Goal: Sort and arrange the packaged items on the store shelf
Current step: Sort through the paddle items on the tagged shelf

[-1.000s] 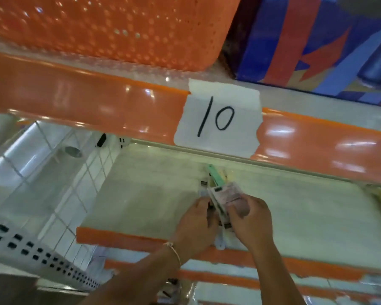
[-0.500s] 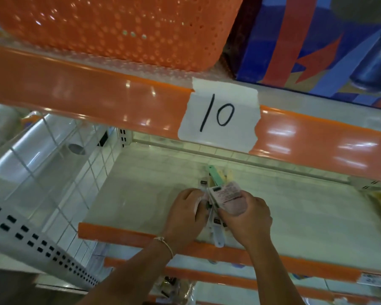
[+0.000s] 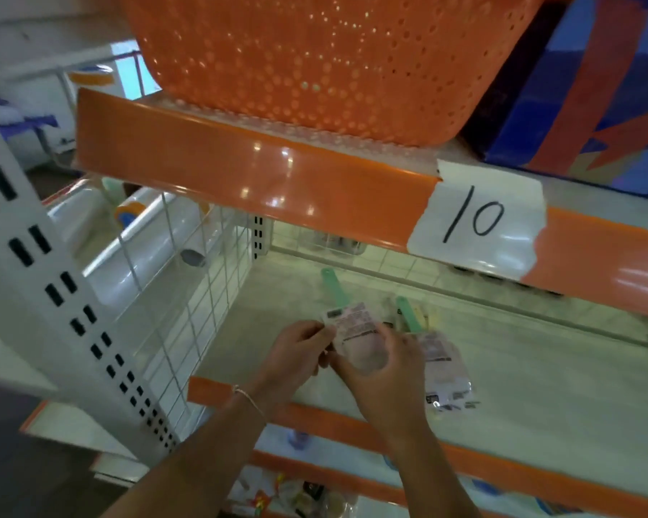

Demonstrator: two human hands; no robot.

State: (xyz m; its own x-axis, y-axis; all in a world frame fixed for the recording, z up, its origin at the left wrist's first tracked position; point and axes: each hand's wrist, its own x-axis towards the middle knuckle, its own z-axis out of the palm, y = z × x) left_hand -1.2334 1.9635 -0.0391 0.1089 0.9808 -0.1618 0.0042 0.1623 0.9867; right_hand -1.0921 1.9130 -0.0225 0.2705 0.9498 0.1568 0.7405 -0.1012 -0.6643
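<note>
A clear packaged item with a green handle and a printed label is held just above the pale shelf board. My left hand pinches its left edge, and my right hand grips its lower part from the right. To the right, a small pile of similar clear packages with a green handle lies flat on the shelf, apart from both hands.
An orange perforated basket and a blue-and-red box stand on the shelf above, whose orange edge carries a paper tag reading 10. A white wire grid divider bounds the shelf's left side. More goods show on the shelf below.
One package has come away from the pile and moved left in both hands; the pile stays to the right. The view has swung left, showing the white upright.
</note>
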